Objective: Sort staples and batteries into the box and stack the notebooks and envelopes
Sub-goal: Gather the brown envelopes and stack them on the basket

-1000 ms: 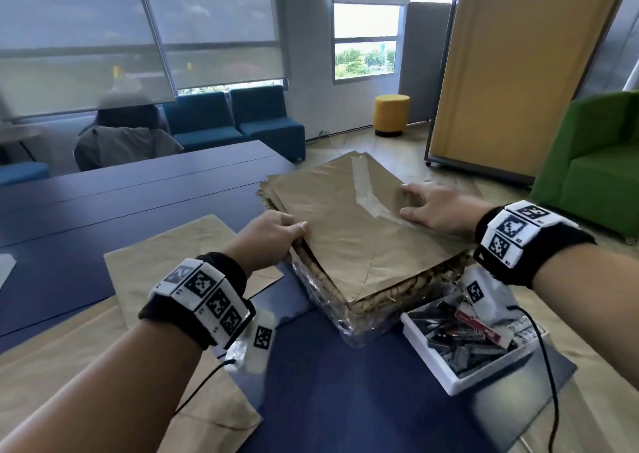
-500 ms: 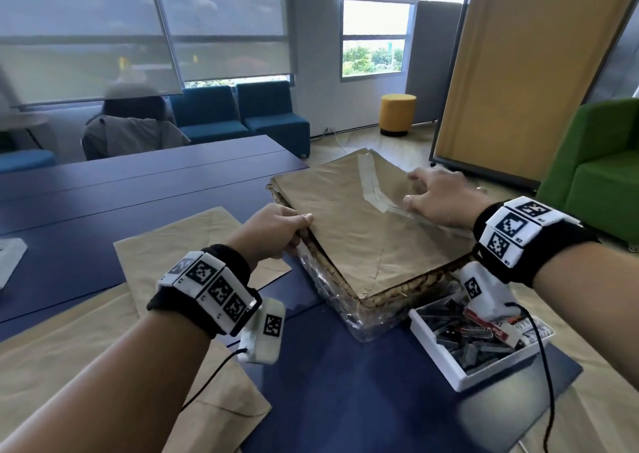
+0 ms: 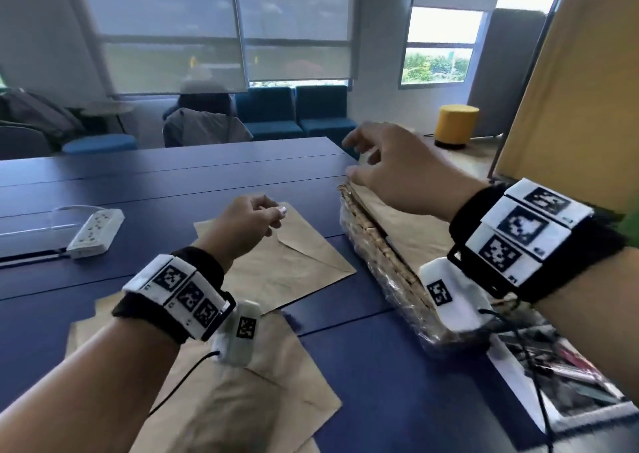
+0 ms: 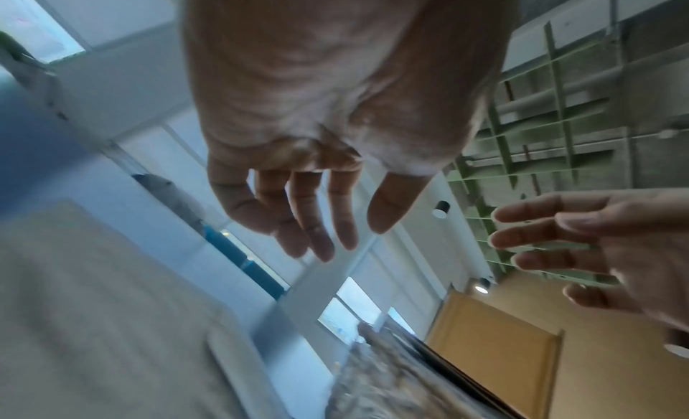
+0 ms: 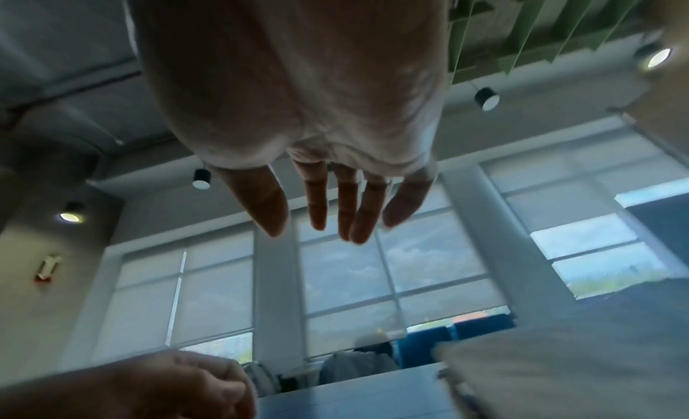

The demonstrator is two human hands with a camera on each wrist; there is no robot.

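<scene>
A plastic-wrapped stack of notebooks (image 3: 377, 262) lies on the blue table (image 3: 173, 183) with a brown envelope (image 3: 408, 224) on top. My right hand (image 3: 359, 155) hovers over the stack's far corner with fingers spread, holding nothing; the right wrist view shows its fingers (image 5: 328, 207) straight. My left hand (image 3: 273, 216) hangs loosely curled and empty above a loose brown envelope (image 3: 294, 266) left of the stack. In the left wrist view its fingers (image 4: 317, 219) droop relaxed. A white box (image 3: 518, 380) of staples and batteries sits at the lower right, partly behind my right forearm.
More brown envelopes (image 3: 249, 400) lie overlapped at the table's near edge under my left forearm. A white power strip (image 3: 96, 231) with its cable rests at the left. A seated person (image 3: 204, 124) and blue chairs are beyond the far edge.
Both hands have let go of the stack's top envelope and lifted off it. The left hand moved left over the loose envelope; the right rose over the far corner. My view swung left.
</scene>
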